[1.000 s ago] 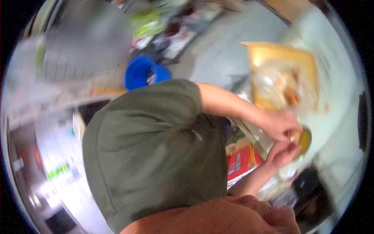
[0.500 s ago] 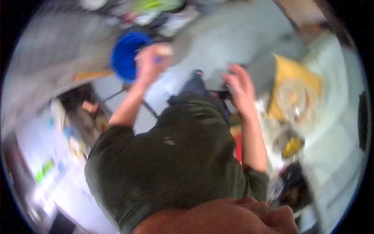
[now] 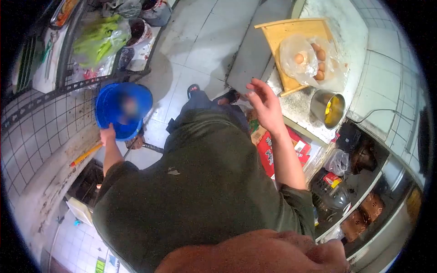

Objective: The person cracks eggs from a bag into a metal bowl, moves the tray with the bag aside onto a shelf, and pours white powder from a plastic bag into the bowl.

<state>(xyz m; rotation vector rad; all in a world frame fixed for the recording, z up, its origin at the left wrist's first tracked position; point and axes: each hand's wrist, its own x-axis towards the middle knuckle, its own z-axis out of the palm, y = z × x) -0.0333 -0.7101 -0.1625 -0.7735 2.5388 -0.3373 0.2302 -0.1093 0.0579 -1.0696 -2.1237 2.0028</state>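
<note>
At the left, my left hand [image 3: 108,133] has its fingers closed on the near rim of the blue bucket [image 3: 105,102]. The bucket's contents are blurred. My right hand [image 3: 267,108] is raised at the centre right, holding nothing, with its fingers apart. It is left of the counter's edge. On that counter stands a metal pot [image 3: 318,105] with yellow egg yolks [image 3: 333,110] inside. Just beyond the pot, a clear plastic bag [image 3: 291,59] with several brown eggs [image 3: 320,55] lies on a yellow wooden board [image 3: 278,35].
Leafy greens [image 3: 98,41] in plastic fill part of a shelf at the upper left. A red box [image 3: 266,152] lies below my right hand. A large plastic bottle [image 3: 336,194] stands on a lower shelf at the right. A yellow-orange stick [image 3: 85,154] is near the left wall.
Both hands were together beside the pot and have moved apart. My left hand crossed to the bucket, with a pale thing in it midway, and now grips the rim. My right hand moved up and left.
</note>
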